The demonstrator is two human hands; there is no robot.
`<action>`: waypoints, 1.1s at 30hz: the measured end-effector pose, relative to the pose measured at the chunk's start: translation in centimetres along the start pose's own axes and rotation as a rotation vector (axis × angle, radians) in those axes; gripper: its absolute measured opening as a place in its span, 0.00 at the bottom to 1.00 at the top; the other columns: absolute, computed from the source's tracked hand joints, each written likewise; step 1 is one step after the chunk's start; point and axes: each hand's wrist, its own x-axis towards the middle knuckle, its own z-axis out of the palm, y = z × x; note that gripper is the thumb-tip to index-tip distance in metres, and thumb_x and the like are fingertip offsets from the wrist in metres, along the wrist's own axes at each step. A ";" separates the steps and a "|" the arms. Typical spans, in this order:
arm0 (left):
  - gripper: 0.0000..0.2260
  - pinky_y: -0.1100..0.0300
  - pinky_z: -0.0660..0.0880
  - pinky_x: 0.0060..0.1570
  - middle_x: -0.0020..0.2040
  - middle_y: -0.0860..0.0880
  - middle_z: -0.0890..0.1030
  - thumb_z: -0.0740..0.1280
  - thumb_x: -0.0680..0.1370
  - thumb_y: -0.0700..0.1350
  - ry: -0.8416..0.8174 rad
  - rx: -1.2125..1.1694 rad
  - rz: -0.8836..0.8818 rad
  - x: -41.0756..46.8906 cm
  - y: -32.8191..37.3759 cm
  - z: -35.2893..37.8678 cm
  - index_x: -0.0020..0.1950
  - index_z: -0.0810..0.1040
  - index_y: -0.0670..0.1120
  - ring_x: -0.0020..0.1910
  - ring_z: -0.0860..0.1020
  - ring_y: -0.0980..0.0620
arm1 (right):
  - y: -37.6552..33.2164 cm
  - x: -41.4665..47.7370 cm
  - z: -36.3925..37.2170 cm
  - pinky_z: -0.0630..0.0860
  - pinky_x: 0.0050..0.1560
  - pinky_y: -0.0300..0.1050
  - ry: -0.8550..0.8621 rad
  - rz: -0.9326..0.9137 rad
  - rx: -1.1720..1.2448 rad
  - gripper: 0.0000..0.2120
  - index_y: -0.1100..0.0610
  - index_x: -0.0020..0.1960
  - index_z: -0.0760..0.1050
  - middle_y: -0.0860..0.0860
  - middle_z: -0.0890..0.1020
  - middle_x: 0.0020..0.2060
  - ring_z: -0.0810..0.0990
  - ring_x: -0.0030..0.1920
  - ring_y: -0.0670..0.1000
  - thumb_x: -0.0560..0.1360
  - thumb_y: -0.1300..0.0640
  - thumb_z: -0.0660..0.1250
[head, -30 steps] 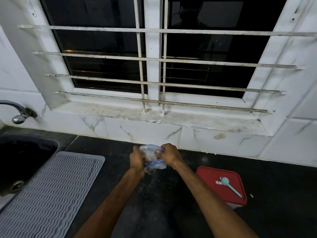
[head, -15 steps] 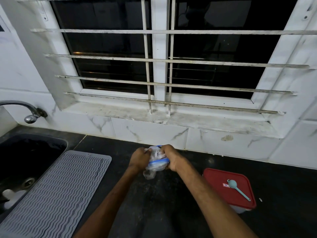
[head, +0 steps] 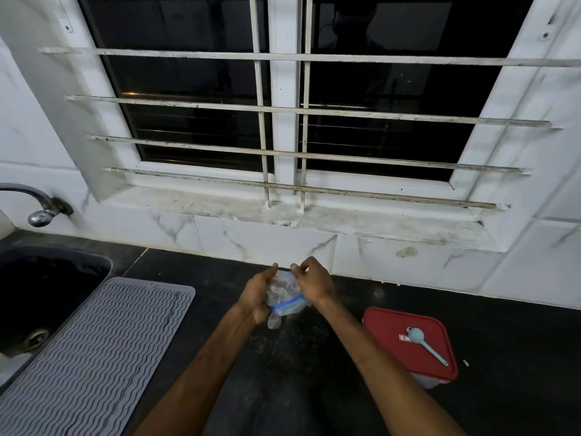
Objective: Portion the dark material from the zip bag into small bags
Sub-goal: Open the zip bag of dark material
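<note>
Both hands up over the dark surface, near the back wall tiles. Zip bag is between them, off the surface, crumpled, clear plastic with the blue zip strip running across its lower part.

Left hand: grip wrapped round the bag's left side, fingers curled on it. Right hand: grip pinching the bag's top edge, thumb and fingertips together at the plastic. Contents inside the bag too blurred to tell.

Right of the arms: red-lidded container on the surface, light blue spoon lying on the lid, bowl end toward the wall. Left: grey ribbed mat, just beside the black sink, tap above it. Barred window behind.
</note>
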 end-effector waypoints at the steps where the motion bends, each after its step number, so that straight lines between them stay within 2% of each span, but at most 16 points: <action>1: 0.23 0.49 0.80 0.47 0.55 0.35 0.82 0.64 0.80 0.53 0.041 -0.030 0.026 0.1 -0.2 0.1 0.60 0.78 0.33 0.51 0.82 0.39 | 0.0 -0.3 0.1 0.73 0.44 0.47 0.078 -0.110 -0.137 0.16 0.58 0.52 0.71 0.55 0.80 0.48 0.78 0.47 0.55 0.81 0.44 0.61; 3: 0.25 0.44 0.79 0.52 0.58 0.33 0.80 0.66 0.79 0.53 0.124 -0.091 0.105 0.4 -0.6 0.2 0.62 0.76 0.31 0.53 0.80 0.37 | -0.2 -1.2 0.0 0.76 0.47 0.50 0.197 -0.267 -0.395 0.20 0.57 0.57 0.71 0.55 0.76 0.53 0.75 0.53 0.56 0.80 0.40 0.58; 5: 0.23 0.42 0.77 0.55 0.55 0.32 0.81 0.67 0.78 0.53 0.210 -0.118 0.205 1.0 -0.7 0.1 0.56 0.78 0.32 0.50 0.81 0.37 | -0.5 -1.8 0.1 0.75 0.49 0.52 0.254 -0.303 -0.558 0.25 0.57 0.61 0.69 0.56 0.73 0.57 0.72 0.57 0.56 0.79 0.37 0.56; 8: 0.24 0.44 0.79 0.53 0.54 0.31 0.81 0.68 0.78 0.53 0.186 -0.184 0.303 1.1 -0.3 0.3 0.55 0.78 0.31 0.50 0.81 0.35 | -0.7 -2.0 0.7 0.75 0.53 0.54 0.183 -0.203 -0.531 0.26 0.59 0.64 0.67 0.57 0.75 0.58 0.75 0.58 0.58 0.80 0.38 0.55; 10: 0.21 0.47 0.80 0.50 0.50 0.34 0.81 0.68 0.78 0.54 0.175 -0.202 0.324 0.7 -0.3 0.3 0.51 0.79 0.33 0.47 0.82 0.37 | -1.0 -1.6 1.0 0.75 0.52 0.52 0.080 -0.146 -0.448 0.23 0.61 0.61 0.70 0.59 0.80 0.55 0.78 0.55 0.60 0.82 0.42 0.55; 12: 0.26 0.45 0.79 0.53 0.53 0.34 0.81 0.71 0.75 0.57 0.170 -0.261 0.298 0.3 -0.4 -0.2 0.54 0.79 0.33 0.51 0.82 0.37 | -1.3 -1.2 0.9 0.74 0.51 0.50 0.003 -0.068 -0.151 0.18 0.63 0.56 0.75 0.61 0.81 0.52 0.79 0.54 0.62 0.82 0.48 0.58; 14: 0.35 0.38 0.77 0.58 0.59 0.33 0.80 0.75 0.70 0.60 0.102 -0.330 0.271 0.0 -0.3 -0.9 0.62 0.76 0.32 0.56 0.80 0.34 | -2.1 -1.0 0.8 0.77 0.53 0.54 -0.118 0.134 0.342 0.11 0.63 0.51 0.77 0.60 0.81 0.50 0.80 0.53 0.60 0.81 0.56 0.61; 16: 0.26 0.41 0.81 0.46 0.52 0.34 0.83 0.71 0.75 0.55 0.151 -0.333 0.278 -0.5 0.2 -1.1 0.57 0.78 0.32 0.47 0.84 0.37 | -2.7 -1.2 0.7 0.76 0.55 0.55 -0.286 0.321 0.719 0.07 0.59 0.47 0.75 0.56 0.80 0.46 0.79 0.51 0.56 0.81 0.63 0.60; 18: 0.17 0.52 0.82 0.34 0.39 0.39 0.83 0.66 0.80 0.49 0.301 -0.212 0.342 -0.4 0.5 -1.2 0.46 0.78 0.33 0.35 0.83 0.43 | -3.0 -1.5 0.7 0.74 0.56 0.55 -0.369 0.430 0.893 0.10 0.58 0.45 0.74 0.54 0.79 0.42 0.78 0.47 0.53 0.81 0.65 0.57; 19: 0.16 0.55 0.80 0.35 0.36 0.41 0.81 0.66 0.81 0.48 0.392 -0.064 0.420 -0.2 0.5 -1.4 0.45 0.77 0.34 0.36 0.82 0.44 | -3.1 -1.6 0.7 0.74 0.55 0.54 -0.381 0.466 0.927 0.11 0.58 0.44 0.74 0.54 0.80 0.41 0.78 0.43 0.53 0.81 0.64 0.56; 22: 0.15 0.51 0.76 0.48 0.44 0.44 0.80 0.63 0.81 0.51 0.478 0.456 0.600 0.2 0.3 -2.0 0.52 0.76 0.38 0.49 0.80 0.43 | -3.4 -1.5 1.4 0.74 0.40 0.46 -0.268 0.452 0.846 0.12 0.60 0.40 0.76 0.56 0.81 0.37 0.78 0.37 0.55 0.78 0.61 0.58; 24: 0.19 0.53 0.76 0.48 0.46 0.47 0.80 0.58 0.81 0.61 0.420 0.802 0.591 0.0 0.2 -1.8 0.53 0.77 0.47 0.47 0.80 0.48 | -3.4 -1.1 1.9 0.73 0.38 0.46 -0.118 0.302 0.611 0.10 0.61 0.40 0.77 0.58 0.82 0.40 0.79 0.41 0.57 0.77 0.59 0.61; 26: 0.24 0.55 0.75 0.45 0.44 0.48 0.81 0.58 0.76 0.69 0.361 1.009 0.599 -0.2 0.3 -1.7 0.48 0.78 0.49 0.43 0.79 0.51 | -3.2 -0.7 1.7 0.72 0.40 0.47 -0.044 0.126 0.363 0.10 0.59 0.37 0.75 0.58 0.82 0.41 0.79 0.43 0.57 0.76 0.59 0.61; 29: 0.19 0.61 0.71 0.35 0.34 0.49 0.79 0.69 0.75 0.60 0.235 0.950 0.446 0.0 1.4 -1.9 0.37 0.77 0.45 0.35 0.76 0.53 | -2.4 -0.2 0.9 0.72 0.42 0.46 -0.167 -0.001 0.149 0.10 0.56 0.38 0.74 0.56 0.81 0.41 0.79 0.43 0.54 0.77 0.56 0.61; 31: 0.15 0.65 0.69 0.32 0.33 0.49 0.77 0.70 0.77 0.52 0.145 1.044 0.303 0.1 1.9 -2.0 0.36 0.76 0.44 0.32 0.74 0.55 | -1.5 -0.1 0.6 0.72 0.43 0.45 -0.252 -0.008 0.092 0.07 0.57 0.47 0.75 0.54 0.80 0.43 0.79 0.45 0.52 0.78 0.54 0.61; 33: 0.12 0.67 0.69 0.29 0.33 0.49 0.76 0.68 0.79 0.44 0.152 1.090 0.240 0.0 1.8 -1.4 0.36 0.76 0.44 0.32 0.74 0.56 | -0.7 -0.2 0.5 0.72 0.45 0.42 -0.299 0.037 0.173 0.10 0.57 0.57 0.74 0.52 0.78 0.48 0.77 0.48 0.50 0.80 0.53 0.62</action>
